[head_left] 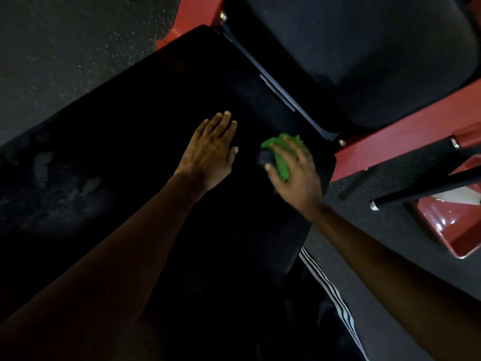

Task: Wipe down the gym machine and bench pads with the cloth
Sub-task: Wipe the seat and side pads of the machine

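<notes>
- Black pad (pixel 130 121) on red frame (pixel 390 149), speckled dark floor (pixel 52 48)
- Left hand (pixel 208 155) flat on pad, fingers straight
- Right hand (pixel 299 175) grips green cloth (pixel 282 165) near pad's far right corner

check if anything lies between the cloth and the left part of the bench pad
Yes: the left hand rests flat on the bench pad, right beside the green cloth that the right hand grips. A leftward wipe would meet it first.
</notes>
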`<state>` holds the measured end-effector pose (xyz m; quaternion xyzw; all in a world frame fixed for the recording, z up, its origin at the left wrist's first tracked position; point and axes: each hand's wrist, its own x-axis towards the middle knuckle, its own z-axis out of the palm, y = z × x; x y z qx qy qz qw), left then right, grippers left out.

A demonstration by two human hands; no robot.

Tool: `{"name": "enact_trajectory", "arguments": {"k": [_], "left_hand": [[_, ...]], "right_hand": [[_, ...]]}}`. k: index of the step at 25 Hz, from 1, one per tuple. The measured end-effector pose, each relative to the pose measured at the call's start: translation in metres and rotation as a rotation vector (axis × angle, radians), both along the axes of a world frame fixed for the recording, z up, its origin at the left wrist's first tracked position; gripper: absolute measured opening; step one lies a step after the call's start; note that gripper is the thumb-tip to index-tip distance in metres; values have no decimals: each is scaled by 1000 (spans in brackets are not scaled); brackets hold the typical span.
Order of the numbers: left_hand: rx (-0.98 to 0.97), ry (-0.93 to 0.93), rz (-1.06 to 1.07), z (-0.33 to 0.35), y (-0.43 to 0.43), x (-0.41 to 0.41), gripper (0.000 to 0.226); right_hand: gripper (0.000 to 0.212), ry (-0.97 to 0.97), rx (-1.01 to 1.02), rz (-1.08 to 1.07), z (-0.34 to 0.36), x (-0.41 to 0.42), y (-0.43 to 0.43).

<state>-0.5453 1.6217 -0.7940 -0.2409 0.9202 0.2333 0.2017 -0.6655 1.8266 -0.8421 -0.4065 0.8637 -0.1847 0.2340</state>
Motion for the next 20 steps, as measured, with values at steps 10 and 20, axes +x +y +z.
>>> {"name": "enact_trajectory", "arguments": {"k": [10, 20], "left_hand": [[4, -90, -58, -12, 21, 8, 76], [-33, -117, -35, -11, 27, 6, 80]], "right_hand": [[51, -32, 139, -180, 21, 35, 22], [55, -53, 158, -332, -38, -53, -25]]}}
